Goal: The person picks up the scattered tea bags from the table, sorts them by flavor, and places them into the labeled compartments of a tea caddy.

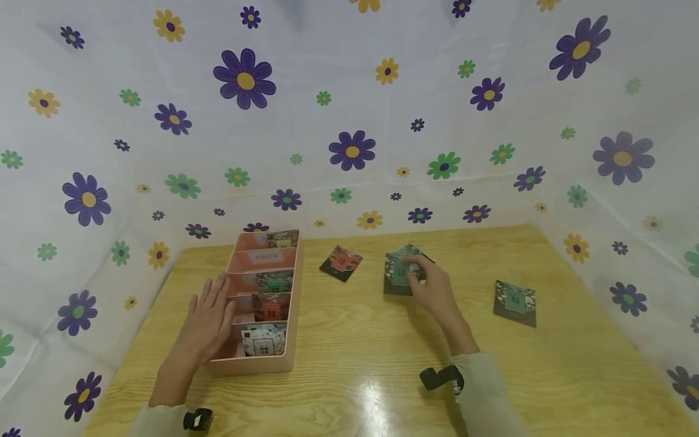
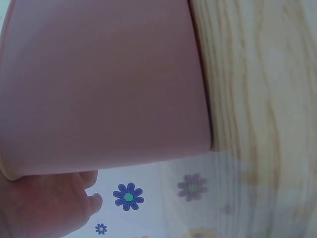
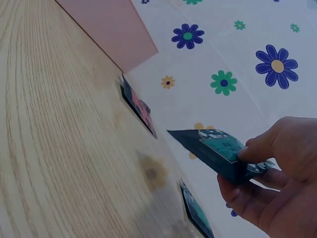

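My right hand (image 1: 437, 291) pinches a dark tea-bag sachet with a green label (image 3: 210, 148) between thumb and fingers, and in the right wrist view it is held up off the table. Under it lies another green-label sachet (image 3: 197, 210), mostly covered by the held one in the head view. My left hand (image 1: 204, 318) lies with straight fingers along the left rim of a pink divided box (image 1: 295, 303). Inside the box, separate compartments hold a white sachet (image 1: 264, 342), a red one (image 1: 273, 308), a green one (image 1: 274, 281) and, at the back, a yellowish-green one (image 1: 283, 240).
A red-label sachet (image 1: 341, 262) lies between the box and my right hand. Further right is a green-label sachet (image 1: 516, 300). All stand on a wood-grain table (image 1: 349, 364), with a flower-printed white cloth (image 1: 306, 121) hanging around its back and sides.
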Demonstrator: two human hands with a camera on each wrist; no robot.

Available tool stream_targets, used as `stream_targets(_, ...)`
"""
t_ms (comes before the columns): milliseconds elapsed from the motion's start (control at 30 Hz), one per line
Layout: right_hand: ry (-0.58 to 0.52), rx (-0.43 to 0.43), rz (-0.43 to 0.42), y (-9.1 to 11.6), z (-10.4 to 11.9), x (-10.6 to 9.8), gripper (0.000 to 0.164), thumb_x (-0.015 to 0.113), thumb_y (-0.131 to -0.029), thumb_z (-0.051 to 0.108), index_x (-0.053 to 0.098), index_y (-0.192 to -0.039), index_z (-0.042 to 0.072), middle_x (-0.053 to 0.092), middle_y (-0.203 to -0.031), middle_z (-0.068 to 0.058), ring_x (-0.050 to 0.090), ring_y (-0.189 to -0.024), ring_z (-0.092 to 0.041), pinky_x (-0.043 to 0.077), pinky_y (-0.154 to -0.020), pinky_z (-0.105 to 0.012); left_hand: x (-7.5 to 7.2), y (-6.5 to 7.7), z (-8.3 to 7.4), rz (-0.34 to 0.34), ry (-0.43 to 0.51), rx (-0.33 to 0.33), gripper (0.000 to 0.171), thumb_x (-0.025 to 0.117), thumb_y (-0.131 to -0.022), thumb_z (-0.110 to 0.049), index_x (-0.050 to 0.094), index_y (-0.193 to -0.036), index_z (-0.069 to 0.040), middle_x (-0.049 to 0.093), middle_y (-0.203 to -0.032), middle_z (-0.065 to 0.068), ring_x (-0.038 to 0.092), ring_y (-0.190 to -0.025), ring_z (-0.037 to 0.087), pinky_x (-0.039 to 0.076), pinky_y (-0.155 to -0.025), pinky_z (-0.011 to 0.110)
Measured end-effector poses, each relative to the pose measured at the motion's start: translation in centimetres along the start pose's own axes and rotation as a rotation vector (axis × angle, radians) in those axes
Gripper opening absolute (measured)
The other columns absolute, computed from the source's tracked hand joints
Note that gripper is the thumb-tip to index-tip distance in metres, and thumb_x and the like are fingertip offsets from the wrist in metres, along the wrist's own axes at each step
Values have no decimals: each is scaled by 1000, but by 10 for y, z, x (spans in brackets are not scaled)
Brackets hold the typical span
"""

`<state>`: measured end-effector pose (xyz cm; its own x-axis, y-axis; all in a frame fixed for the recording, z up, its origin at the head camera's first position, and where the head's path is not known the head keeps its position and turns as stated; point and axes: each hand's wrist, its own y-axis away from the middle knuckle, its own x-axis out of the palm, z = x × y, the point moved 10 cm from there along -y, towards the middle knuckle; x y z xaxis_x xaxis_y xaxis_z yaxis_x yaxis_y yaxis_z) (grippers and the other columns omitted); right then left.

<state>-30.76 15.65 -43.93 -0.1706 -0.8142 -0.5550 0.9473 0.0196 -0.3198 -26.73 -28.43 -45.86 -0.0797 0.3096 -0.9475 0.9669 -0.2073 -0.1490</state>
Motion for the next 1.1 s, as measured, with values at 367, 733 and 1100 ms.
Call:
stream_targets(367, -100, -118, -23, -17, 26, 15, 28, 62, -97, -6, 69, -123, 1, 69, -126, -17, 67, -113, -37, 59, -83, -48, 1, 0, 2, 8, -2, -8, 62, 33, -113, -31, 19, -162, 4, 13, -169, 23, 6, -154, 46, 10, -117, 72)
stream_targets(733, -205, -182, -11, -40, 53, 48, 27, 62, -97, -6, 71, -121, 3, 70, -124, -13, 71, -104, -34, 60, -81, -44, 2, 0, 3, 6, -22, -12, 61, 33, -113, -31, 19, -162, 3, 14, -169, 22, 6, -155, 46, 10, -117, 72)
stream_targets(1100, -280, -224, 14, -63, 85, 86, 25, 61, -100, -2, 71, -122, 4, 71, -122, -12, 74, -91, -29, 57, -57, -31, 3, 0, 4, -6, -21, 4, 61, 30, -113, -32, 20, -162, 3, 14, -169, 22, 5, -155, 45, 10, -116, 72)
